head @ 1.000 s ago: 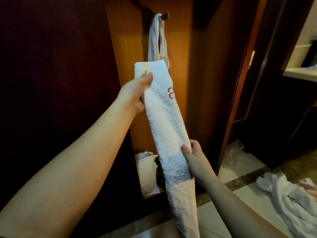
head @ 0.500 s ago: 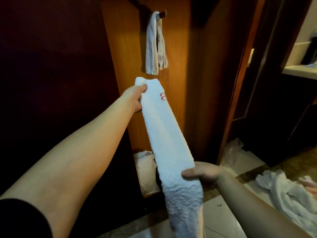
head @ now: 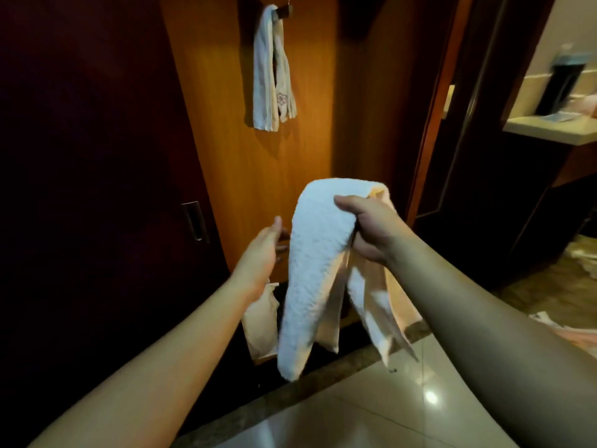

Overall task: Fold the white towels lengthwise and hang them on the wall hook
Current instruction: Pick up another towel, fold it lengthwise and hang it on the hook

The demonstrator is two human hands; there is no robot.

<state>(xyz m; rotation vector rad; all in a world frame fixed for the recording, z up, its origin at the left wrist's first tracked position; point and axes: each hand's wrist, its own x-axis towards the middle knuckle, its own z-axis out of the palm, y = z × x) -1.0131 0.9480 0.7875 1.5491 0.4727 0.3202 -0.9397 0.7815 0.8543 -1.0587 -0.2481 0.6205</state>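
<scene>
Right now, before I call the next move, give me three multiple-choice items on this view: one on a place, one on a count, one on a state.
1. Where is the wall hook?
A. upper part of the wooden panel
B. on the floor
C. on the counter

2. How many towels hang from that hook?
A. none
B. one
C. three

3. How is the folded white towel held?
A. by both hands
B. by the left hand alone
C. draped over the right hand, the left hand open beside it

Key: 1 A, the hook sits high on the panel. 2 B, a single hanging towel is looped over it. 3 C, only the right hand's grip closes on the towel.
</scene>
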